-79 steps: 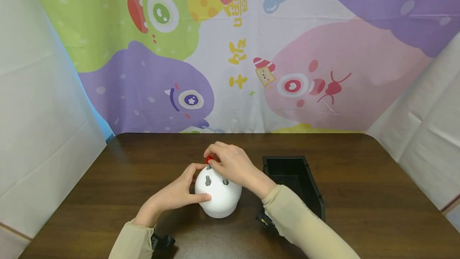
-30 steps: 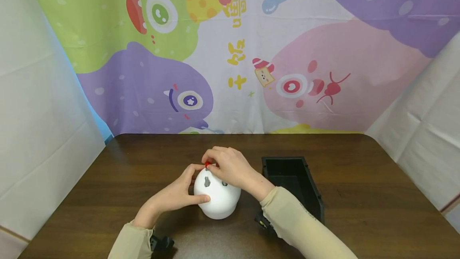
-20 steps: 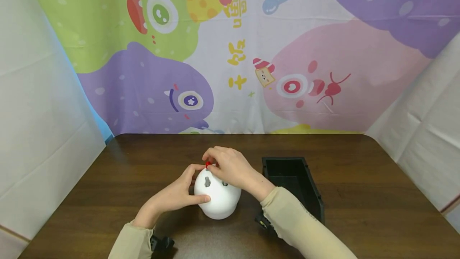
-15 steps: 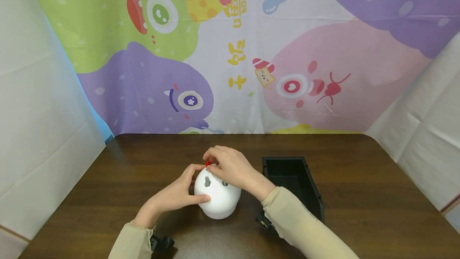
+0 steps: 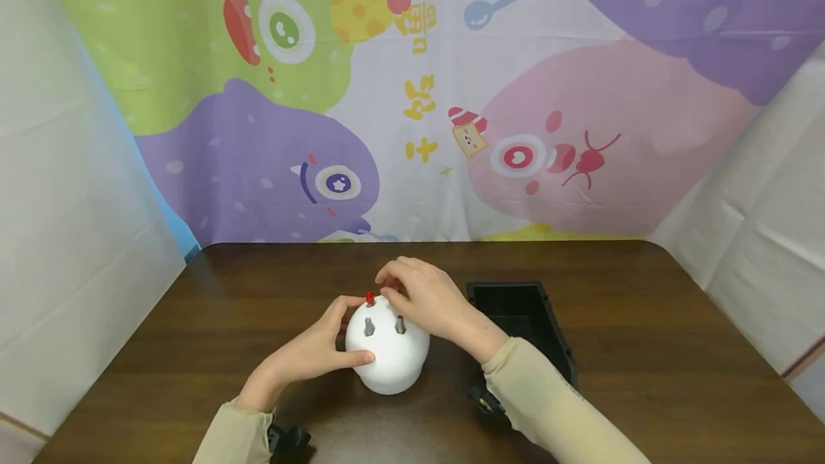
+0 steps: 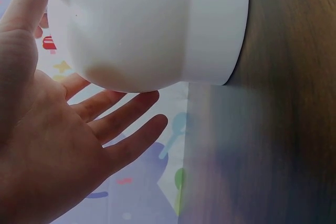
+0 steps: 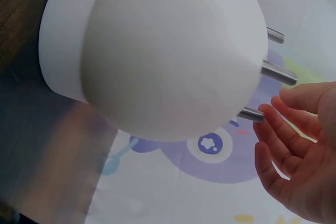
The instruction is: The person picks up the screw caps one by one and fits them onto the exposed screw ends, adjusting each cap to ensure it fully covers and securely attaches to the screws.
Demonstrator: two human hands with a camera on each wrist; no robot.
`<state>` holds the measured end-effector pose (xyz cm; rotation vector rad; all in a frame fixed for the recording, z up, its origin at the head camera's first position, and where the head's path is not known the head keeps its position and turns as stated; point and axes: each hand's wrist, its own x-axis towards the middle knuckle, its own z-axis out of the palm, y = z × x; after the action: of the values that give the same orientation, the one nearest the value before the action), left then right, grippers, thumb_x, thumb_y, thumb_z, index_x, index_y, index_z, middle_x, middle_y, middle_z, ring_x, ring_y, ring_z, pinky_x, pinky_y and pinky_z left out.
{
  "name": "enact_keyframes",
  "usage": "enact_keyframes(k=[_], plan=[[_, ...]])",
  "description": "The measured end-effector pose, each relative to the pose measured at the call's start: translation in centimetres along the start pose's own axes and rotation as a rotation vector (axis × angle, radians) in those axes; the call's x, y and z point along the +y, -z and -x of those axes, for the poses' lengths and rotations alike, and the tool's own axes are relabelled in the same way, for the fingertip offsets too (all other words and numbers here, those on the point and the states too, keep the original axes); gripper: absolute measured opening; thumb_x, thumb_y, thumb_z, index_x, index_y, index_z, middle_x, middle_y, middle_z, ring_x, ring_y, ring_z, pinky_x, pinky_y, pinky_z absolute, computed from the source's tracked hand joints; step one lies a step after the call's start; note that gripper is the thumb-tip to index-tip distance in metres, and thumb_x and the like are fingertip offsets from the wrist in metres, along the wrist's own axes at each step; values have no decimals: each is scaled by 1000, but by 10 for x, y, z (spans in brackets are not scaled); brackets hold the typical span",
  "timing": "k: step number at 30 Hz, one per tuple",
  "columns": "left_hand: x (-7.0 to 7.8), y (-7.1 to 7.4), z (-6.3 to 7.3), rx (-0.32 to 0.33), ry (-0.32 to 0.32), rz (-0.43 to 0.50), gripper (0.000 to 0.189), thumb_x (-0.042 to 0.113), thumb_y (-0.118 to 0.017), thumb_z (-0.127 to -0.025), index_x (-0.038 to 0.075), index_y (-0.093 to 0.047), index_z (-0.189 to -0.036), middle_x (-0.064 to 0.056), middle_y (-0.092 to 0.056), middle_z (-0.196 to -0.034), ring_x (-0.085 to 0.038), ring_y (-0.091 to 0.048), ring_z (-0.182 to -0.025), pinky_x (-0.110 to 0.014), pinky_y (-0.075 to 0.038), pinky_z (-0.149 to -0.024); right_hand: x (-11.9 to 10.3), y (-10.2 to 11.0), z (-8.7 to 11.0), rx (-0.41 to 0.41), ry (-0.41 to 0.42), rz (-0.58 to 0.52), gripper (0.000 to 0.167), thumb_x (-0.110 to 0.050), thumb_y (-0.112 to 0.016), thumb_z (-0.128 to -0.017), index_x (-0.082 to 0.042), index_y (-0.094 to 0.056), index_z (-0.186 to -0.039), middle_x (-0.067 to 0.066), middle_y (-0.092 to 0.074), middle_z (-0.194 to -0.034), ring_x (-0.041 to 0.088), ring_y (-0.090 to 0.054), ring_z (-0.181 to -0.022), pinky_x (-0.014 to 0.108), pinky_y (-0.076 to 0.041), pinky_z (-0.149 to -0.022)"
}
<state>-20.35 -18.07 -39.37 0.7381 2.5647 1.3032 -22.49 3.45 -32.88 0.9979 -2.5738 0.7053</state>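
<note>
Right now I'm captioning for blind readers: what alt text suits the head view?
A person's left grip holds a white dome on a brown table, while the right grip hovers beside its gray pegs, one topped by a red piece. A black tray stands at right.

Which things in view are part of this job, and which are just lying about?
In the job: white dome; left hand, touching it; grey pegs; red piece; right hand, near the pegs.

Apparently just about: black bin, patterned cloth.

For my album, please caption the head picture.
Left hand holds the dome, red piece on top, right hand close by.
</note>
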Motion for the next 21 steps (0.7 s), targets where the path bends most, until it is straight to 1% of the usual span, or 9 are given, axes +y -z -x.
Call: enact_keyframes(k=[6,8,12,15,18,21], plan=[[1,0,0,7,4,-11,75,38,-73,-75,19,-27,-131,-8,-35,-129,-25,-44,-111,-43,-41,-87,2,11,5,31,10,17,10,-19,-60,-87,-17,-64,-96,-7,-60,-89,5,-55,-81,23,-47,-71],[1,0,0,6,4,-8,75,38,-73,-75,19,-27,-131,-8,-35,-129,-25,-44,-111,-44,-40,-88,3,14,6,44,2,17,10,-18,-61,-87,-17,-64,-96,-7,-60,-89,5,-55,-79,23,-48,-70],[-1,0,-1,8,-7,-6,75,38,-74,-74,19,-27,-130,-8,-35,-128,-23,-45,-110,-46,-40,-88,5,23,9,77,-12,31,9,-16,-62,-85,-17,-66,-94,-7,-60,-86,6,-53,-74,23,-47,-68],[-1,-1,-2,14,-1,-13,75,38,-74,-73,20,-28,-130,-7,-36,-126,-22,-46,-108,-45,-40,-88,8,30,12,94,-21,41,9,-16,-63,-85,-18,-67,-93,-7,-61,-86,6,-52,-71,23,-46,-66],[-2,-1,-2,20,-2,-29,75,39,-74,-74,19,-28,-130,-8,-36,-127,-24,-45,-108,-46,-39,-88,12,37,16,103,-33,34,8,-16,-62,-86,-19,-67,-92,-8,-61,-86,6,-52,-70,23,-45,-65],[-3,-1,-2,21,-1,-37,75,39,-73,-74,18,-28,-130,-9,-35,-128,-26,-44,-110,-46,-39,-88,18,41,21,110,-48,21,7,-16,-62,-86,-19,-66,-92,-8,-61,-87,6,-54,-74,25,-46,-68]])
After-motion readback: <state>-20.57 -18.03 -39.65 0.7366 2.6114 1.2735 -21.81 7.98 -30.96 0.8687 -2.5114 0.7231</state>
